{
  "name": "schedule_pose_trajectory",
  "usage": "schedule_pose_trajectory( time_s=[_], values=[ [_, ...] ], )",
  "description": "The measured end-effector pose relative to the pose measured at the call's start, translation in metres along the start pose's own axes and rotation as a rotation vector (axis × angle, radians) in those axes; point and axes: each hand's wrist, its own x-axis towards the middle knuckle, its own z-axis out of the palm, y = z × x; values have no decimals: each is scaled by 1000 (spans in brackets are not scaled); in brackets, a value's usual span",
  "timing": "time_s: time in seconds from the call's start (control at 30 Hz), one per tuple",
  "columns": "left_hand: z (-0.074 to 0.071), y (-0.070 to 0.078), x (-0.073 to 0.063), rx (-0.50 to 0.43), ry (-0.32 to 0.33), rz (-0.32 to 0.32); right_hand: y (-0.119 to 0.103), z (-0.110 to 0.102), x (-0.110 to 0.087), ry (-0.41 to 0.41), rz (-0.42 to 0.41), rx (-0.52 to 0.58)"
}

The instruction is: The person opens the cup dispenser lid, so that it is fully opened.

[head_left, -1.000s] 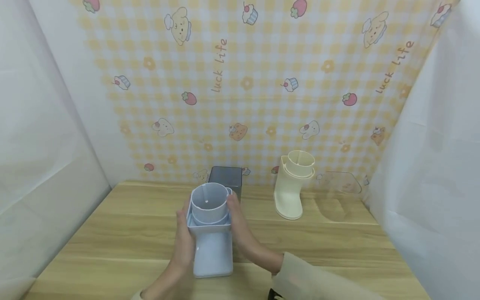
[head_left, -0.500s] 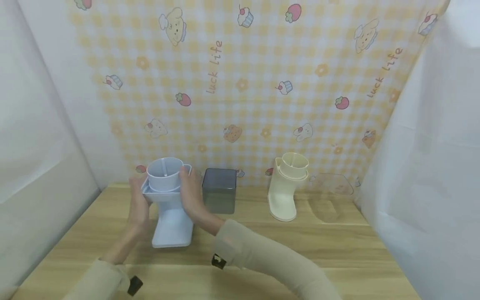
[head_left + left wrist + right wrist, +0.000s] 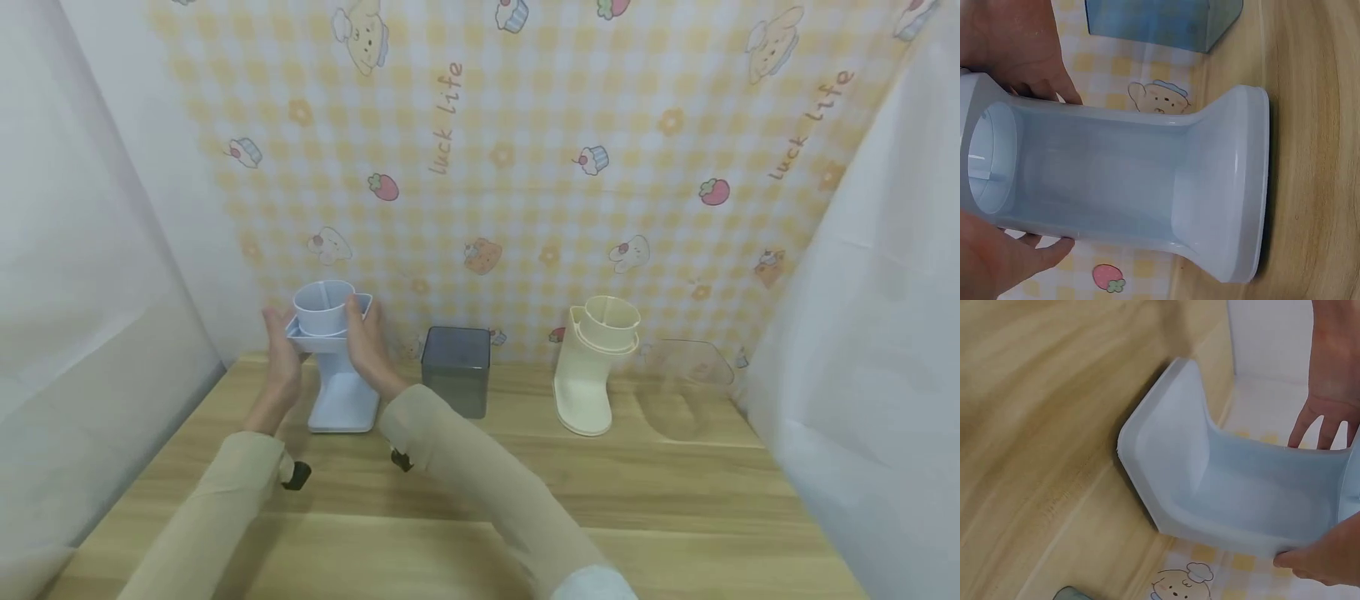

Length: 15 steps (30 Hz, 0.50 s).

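"luck life" printed 2 times on checked backdrop cloth [image 3: 525, 125]

Staged tabletop booth — cartoon backdrop [image 3: 480, 167], wooden table [image 3: 675, 500], white side screens.
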Motion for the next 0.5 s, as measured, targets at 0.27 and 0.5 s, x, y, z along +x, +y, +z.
schedule_pose_trajectory(
  time_s=[0.27, 0.5],
  values=[
    [-8, -7, 7, 28, 24, -11, 6, 11, 14, 8, -17, -23],
    [-11, 0, 9, 24, 12, 27, 6, 16, 18, -10, 4, -12]
  ],
)
